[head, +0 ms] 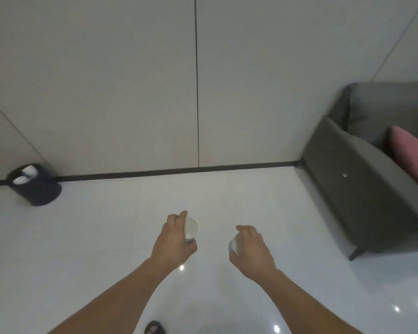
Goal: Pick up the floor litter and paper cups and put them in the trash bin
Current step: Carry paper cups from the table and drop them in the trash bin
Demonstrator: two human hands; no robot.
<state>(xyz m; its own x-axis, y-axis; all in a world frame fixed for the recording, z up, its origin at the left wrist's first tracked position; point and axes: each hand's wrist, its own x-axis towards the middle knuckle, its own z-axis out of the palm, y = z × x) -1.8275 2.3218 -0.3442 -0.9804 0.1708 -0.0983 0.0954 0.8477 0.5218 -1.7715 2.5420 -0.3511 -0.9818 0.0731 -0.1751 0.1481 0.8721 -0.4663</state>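
White glossy floor (94, 237) spreads under me, with a grey sofa (362, 189) at its right edge. The dark bin (40, 191) stands far left against the wall (130, 92), with white litter (25, 174) inside, well apart from both hands. My left hand (173, 239) grips the left cup (191, 229), fingers (182, 216) curled round its side. My right hand (252, 251) wraps the right cup (235, 244), which is mostly hidden behind the palm.

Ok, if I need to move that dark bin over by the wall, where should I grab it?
Probably take the bin by its top rim, fingers hooked over the edge, coming from above on the near side. It stands on the floor with its open top facing up, and the wall sits close behind it.
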